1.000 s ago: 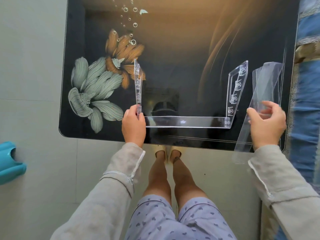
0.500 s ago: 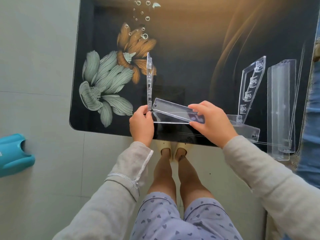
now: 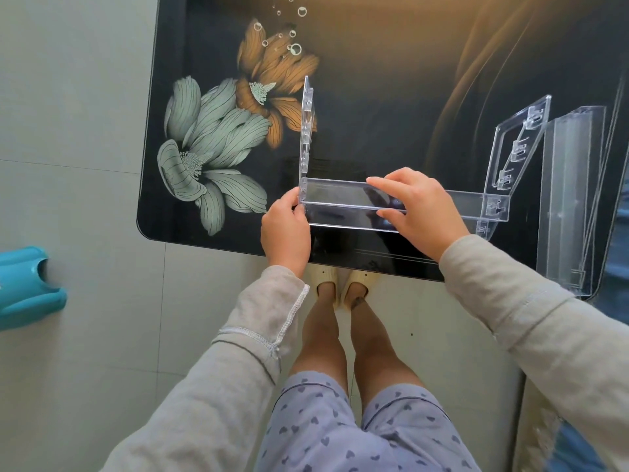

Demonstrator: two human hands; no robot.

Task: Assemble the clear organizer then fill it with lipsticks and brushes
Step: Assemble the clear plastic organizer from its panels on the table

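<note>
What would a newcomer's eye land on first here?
At the table's near edge, the left hand grips an upright clear panel and the right hand holds a clear strip against it. Green and orange flowers are printed on its left half. A teal object sits on the floor, far left.

No readable text, labels, brands or numbers anywhere.

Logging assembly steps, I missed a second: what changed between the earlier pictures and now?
The right hand left the spare panels at the right edge of the table, carried a clear strip leftward and now grips it level, its left end against the left side panel. The left hand kept gripping that panel's near end; the right side panel stayed upright.
</note>
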